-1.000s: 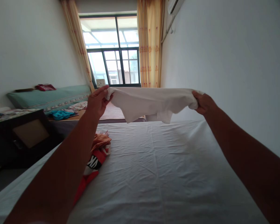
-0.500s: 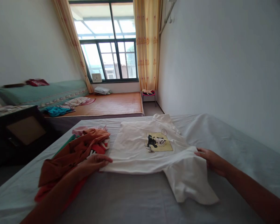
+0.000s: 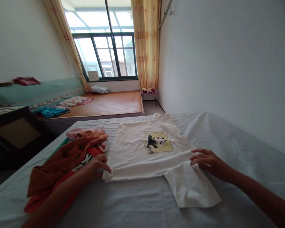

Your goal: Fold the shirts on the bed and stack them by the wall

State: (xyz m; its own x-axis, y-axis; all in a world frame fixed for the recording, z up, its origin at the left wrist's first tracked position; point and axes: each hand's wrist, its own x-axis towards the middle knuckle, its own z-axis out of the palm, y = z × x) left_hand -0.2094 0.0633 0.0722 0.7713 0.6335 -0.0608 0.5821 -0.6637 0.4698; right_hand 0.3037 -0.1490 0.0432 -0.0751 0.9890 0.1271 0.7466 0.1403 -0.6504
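White tee (image 3: 142, 152) lies flat on the bed (image 3: 228, 139), print side up, collar toward the window (image 3: 104, 47). Cartoon print (image 3: 158, 142) sits mid-chest on a yellow patch. One sleeve (image 3: 192, 186) splays out toward the near right, off the main body.

Left hand (image 3: 96, 166) is at the tee's near-left corner, fingers curled and pinching the hem; a small fold of fabric bunches at the fingertips. Grip looks closed on the cloth. The forearm lies over the clothes pile (image 3: 66, 158).

Right hand (image 3: 207, 161) rests on the tee's right edge, just above the sleeve. Fingers are spread and flat, pressing down, not clamped on anything.

The pile sits just left of the tee, touching its left edge: orange-brown garment on top, red one with black-and-white lettering under it, pink and green bits at the far side.

Beyond the bed: second bed with a woven mat (image 3: 109, 103), teal bedding (image 3: 38, 93) along the left wall, small clock (image 3: 93, 75) on the sill, yellow curtain (image 3: 146, 44), pink stool (image 3: 149, 92) by the wall. Dark cabinet (image 3: 11, 133) at the left.
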